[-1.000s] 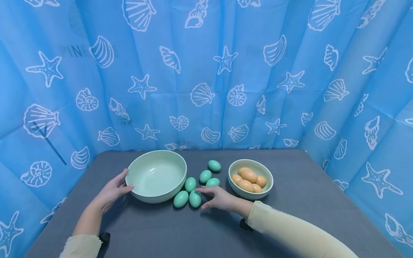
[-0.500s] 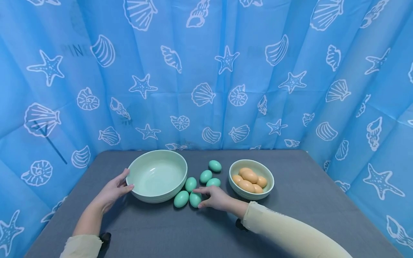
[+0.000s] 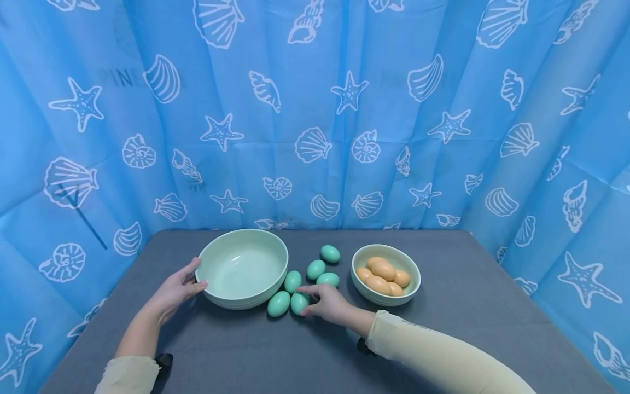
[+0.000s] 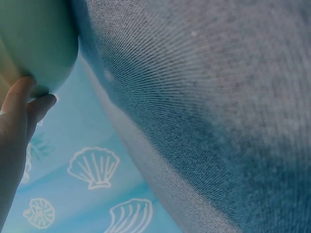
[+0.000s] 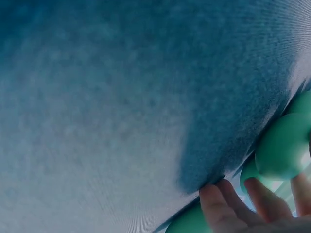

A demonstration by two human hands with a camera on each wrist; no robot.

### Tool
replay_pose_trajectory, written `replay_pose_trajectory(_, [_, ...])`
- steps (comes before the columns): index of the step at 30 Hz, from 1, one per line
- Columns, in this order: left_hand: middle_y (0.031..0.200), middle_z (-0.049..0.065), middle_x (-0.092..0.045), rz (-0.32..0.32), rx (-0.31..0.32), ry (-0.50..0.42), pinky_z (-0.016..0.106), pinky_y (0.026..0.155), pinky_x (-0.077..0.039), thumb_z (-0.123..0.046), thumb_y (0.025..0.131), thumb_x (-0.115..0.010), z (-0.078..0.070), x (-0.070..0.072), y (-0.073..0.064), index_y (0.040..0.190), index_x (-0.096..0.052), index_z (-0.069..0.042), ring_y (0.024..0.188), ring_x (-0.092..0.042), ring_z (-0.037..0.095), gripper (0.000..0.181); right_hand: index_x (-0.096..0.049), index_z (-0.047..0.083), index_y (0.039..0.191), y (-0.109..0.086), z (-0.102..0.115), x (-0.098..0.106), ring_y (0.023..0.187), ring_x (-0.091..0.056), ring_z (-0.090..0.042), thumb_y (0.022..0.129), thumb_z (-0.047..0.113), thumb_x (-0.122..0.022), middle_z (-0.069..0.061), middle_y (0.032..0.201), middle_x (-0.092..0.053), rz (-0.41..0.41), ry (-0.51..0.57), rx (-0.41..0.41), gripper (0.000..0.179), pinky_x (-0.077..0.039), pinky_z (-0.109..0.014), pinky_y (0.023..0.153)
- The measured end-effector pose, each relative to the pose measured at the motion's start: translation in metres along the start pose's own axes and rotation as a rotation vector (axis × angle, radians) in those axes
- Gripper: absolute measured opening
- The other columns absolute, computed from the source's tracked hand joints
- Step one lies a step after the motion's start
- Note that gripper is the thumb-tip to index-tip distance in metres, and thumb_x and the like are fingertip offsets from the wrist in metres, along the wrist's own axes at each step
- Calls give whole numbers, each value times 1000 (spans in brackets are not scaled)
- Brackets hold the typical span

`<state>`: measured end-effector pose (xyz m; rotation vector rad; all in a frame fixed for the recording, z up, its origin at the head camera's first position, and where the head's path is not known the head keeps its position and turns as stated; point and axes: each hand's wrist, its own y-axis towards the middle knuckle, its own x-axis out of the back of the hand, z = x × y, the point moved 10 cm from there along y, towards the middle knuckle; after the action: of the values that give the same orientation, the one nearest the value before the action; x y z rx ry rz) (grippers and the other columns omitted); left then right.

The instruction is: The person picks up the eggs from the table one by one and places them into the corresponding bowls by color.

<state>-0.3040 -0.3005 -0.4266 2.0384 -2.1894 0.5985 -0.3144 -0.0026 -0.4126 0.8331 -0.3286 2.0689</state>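
A large pale green bowl [image 3: 241, 273] stands at the left. My left hand [image 3: 177, 287] rests against its left outer side, thumb and fingers spread along the wall. In the left wrist view, the thumb and a finger [image 4: 41, 108] touch the bowl [image 4: 43, 39]. Right of the bowl several green eggs lie in a loose cluster. With thumb and forefinger my right hand [image 3: 331, 305] pinches the nearest right green egg [image 3: 298, 304], still on the table. Several fingers of the right hand [image 5: 243, 213] and other eggs [image 5: 284, 148] show in the right wrist view.
A smaller pale bowl [image 3: 410, 289] with several brown eggs [image 3: 383, 270] stands right of the green eggs. Grey cloth covers the table [image 3: 236, 350]. Behind it hangs a blue curtain [image 3: 315, 180] with white shell prints.
My right hand has shifted slightly left, and its thumb and forefinger have come onto the near green egg. My left hand stays at the large bowl. The view has turned slightly.
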Motion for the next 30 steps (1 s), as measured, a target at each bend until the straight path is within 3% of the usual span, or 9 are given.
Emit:
replay_pose_trajectory(6, [165,17,19,-1,3,-17,61,120,-17,-15,104,-56,0,0,-1,159,7,-2,151,0,47,85,-66,-2,130,2,-3,-6,99,-59,-21,84,6,-81,-19,133,-64,27,25,-41,49,-49,-24,74])
replay_pose_trajectory(13, [165,17,18,2,9,-30,60,120,-18,-17,104,-57,2,0,0,159,7,-3,152,0,46,85,-68,3,130,3,-8,-6,70,-56,-10,82,6,-82,-17,131,-66,22,59,-112,49,-49,-24,66])
replay_pose_trajectory(18, [166,16,18,-2,12,-25,60,120,-18,-18,104,-57,1,0,-1,159,6,-3,152,0,46,85,-69,3,127,3,-9,-2,59,-54,-6,81,3,-82,-15,119,-71,-6,82,-126,48,-48,-22,58])
replay_pose_trajectory(25, [166,16,17,-9,16,-23,59,120,-19,-16,105,-54,1,0,1,160,5,-3,152,-2,46,81,-71,3,125,2,-8,6,71,-54,-7,80,3,-82,-14,115,-72,-21,71,-126,46,-49,-22,62])
replay_pose_trajectory(30, [166,17,17,-12,17,-33,59,120,-20,-15,105,-54,2,1,0,160,5,-4,152,-2,46,81,-70,3,125,4,-5,13,91,-60,-16,80,4,-83,-17,123,-69,-30,84,-141,48,-52,-24,69])
